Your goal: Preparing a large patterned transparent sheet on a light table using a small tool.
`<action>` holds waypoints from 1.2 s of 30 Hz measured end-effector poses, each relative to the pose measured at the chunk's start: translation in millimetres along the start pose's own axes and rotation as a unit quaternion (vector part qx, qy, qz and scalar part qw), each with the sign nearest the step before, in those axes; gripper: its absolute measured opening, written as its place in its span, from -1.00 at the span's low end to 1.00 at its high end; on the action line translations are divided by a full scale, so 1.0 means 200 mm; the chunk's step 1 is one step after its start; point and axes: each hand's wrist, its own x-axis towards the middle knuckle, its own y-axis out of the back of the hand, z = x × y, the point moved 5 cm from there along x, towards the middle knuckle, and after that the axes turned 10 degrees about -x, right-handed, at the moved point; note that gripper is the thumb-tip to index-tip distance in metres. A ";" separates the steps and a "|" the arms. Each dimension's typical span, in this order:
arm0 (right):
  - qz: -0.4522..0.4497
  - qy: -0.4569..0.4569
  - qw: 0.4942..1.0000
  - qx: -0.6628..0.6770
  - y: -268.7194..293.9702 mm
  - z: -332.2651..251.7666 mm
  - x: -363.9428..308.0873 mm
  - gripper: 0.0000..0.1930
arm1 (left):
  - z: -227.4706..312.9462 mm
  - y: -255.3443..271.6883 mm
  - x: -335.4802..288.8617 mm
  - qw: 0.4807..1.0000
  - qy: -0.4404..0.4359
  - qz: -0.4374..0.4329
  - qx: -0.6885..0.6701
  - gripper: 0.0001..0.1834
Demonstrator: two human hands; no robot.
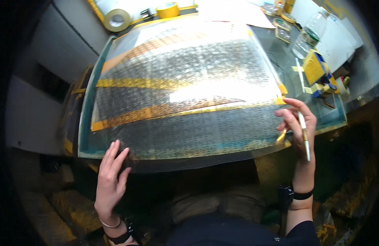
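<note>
1. The clear plastic sheet printed with short dark dashes (206, 131) lies across the teal-edged glass worktop (84, 135), its near edge reaching past the worktop's front edge, over strips of orange and yellow tape.
2. The left hand (111, 174) is at the sheet's near-left edge. Its grip is loose and wide, thumb apart, holding nothing; whether the fingertips press or hover, I cannot tell. That placing would suit steadying the sheet.
3. The right hand (299, 123) has its grip closed around a slim white-and-gold pen-like tool (304, 133), seemingly tucked between thumb and fingers, probably to leave the fingertips free.
4. Its index fingertip is at or just beside a small yellow tape tab (281, 100) on the right side, perhaps there to pin the layers.
5. A wide beige tape roll (127, 21) and a bright yellow tape roll (168, 11) sit at the back, likely parked clear of the sheet.
</note>
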 end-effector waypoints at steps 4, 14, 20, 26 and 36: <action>0.007 -0.008 1.000 -0.027 0.00 -0.02 0.00 -0.72 | 0.00 0.02 0.01 0.999 -0.024 0.047 -0.004 -0.54; 0.005 0.010 0.999 -0.051 -0.01 0.01 0.01 -0.74 | 0.02 0.04 0.01 0.995 -0.060 0.080 -0.012 -0.59; 0.013 0.014 0.998 -0.063 0.01 0.01 0.00 -0.74 | -0.01 0.02 0.04 0.993 -0.059 0.100 0.003 -0.57; 0.015 0.016 0.997 -0.074 -0.01 0.00 0.00 -0.75 | -0.03 0.05 0.00 0.994 -0.035 0.100 0.018 -0.53; 0.010 0.024 0.997 -0.075 -0.01 0.01 0.00 -0.76 | -0.05 0.09 -0.02 0.986 -0.042 0.159 0.027 -0.60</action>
